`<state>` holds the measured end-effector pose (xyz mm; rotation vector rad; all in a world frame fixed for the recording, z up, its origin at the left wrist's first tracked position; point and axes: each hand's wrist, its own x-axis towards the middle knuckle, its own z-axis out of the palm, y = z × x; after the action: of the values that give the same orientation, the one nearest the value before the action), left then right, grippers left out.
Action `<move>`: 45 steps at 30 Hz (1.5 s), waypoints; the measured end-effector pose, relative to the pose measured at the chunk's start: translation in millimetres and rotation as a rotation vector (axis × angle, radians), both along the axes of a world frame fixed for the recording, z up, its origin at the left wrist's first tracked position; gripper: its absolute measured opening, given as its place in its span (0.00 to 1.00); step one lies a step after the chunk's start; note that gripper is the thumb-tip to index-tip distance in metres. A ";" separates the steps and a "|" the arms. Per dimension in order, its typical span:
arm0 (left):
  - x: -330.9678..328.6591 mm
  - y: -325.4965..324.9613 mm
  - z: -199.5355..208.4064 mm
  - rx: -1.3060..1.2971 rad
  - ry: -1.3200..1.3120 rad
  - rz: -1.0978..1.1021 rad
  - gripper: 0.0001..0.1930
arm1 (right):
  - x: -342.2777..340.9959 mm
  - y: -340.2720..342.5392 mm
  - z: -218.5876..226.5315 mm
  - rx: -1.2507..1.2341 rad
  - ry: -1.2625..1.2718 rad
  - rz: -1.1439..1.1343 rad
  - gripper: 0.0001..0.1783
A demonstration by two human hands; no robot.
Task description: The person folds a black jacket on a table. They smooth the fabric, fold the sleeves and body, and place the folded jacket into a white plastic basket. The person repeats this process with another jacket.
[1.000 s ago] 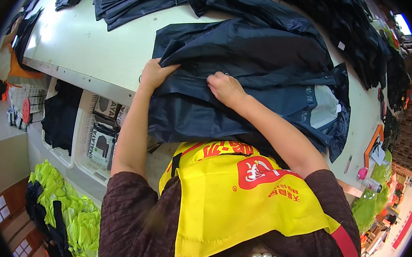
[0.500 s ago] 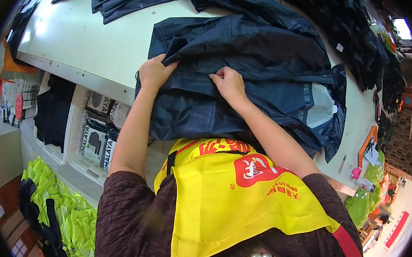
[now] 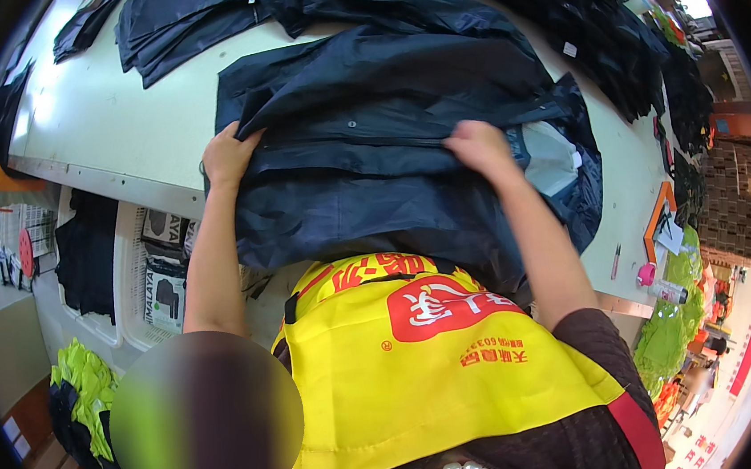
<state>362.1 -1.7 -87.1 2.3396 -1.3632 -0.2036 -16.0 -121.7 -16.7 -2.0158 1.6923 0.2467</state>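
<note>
A dark navy jacket (image 3: 336,193) lies spread sideways across the pale worktable, its front facing up and its pale lined neck opening to the right. At the jacket's left end, my left hand (image 3: 228,158) is closed on the cloth near the bottom of the front zip (image 3: 359,143), thumb on top. Farther right along that zip, close to the neck, my right hand (image 3: 482,148) is closed with fingertips pinched at the zip line. The slider itself is hidden under the fingers. A snap button shows on the front flap.
More dark garments (image 3: 196,22) lie at the back of the worktable (image 3: 107,124), with a larger pile (image 3: 591,46) at the right. White baskets (image 3: 137,318) with packets stand below its left edge. A bottle with a pink cap (image 3: 661,284) and an orange frame (image 3: 658,214) sit near the right edge.
My right hand has slid right along the zip toward the neck opening. My left hand keeps its hold at the left end. The view has shifted slightly, and the front lies closer together.
</note>
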 end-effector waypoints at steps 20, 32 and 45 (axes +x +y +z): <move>-207.6 -48.5 104.6 -0.245 0.030 -0.826 0.35 | -187.3 15.0 35.4 -0.303 -0.250 0.585 0.37; -292.7 -138.6 33.2 0.193 0.415 -0.845 0.12 | -230.1 -56.2 -15.7 -0.339 -0.056 0.163 0.12; -331.2 -148.7 38.7 0.359 0.194 -0.584 0.09 | -245.0 -72.3 -38.2 -0.242 -0.209 -0.052 0.09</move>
<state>30.9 -150.3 -48.4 2.0367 -2.0013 -0.8856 -261.0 -194.0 -54.9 -2.0796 1.7046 -0.1899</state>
